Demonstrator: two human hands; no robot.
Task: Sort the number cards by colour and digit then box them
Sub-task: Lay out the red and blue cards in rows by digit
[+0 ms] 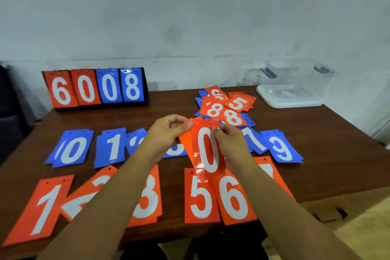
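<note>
Above the middle of the table I hold a small stack of orange cards; the front one shows a white 0 (207, 150). My left hand (166, 131) pinches the stack's top left corner and my right hand (230, 143) pinches its right edge. A row of blue cards lies behind: 0 (70, 148), 1 (110, 146), 7 (256, 142), 9 (283, 146), others hidden by my arms. In front lie orange cards 1 (40, 207), 3 (147, 196), 5 (200, 196), 6 (234, 198). An unsorted pile of orange and blue cards (224, 105) sits further back.
A flip scoreboard (97, 88) reading 6 0 0 8 stands at the back left against the wall. A clear plastic box (295, 76) with its lid (289, 97) lying in front sits at the back right. The wooden table (327, 154) ends at the right.
</note>
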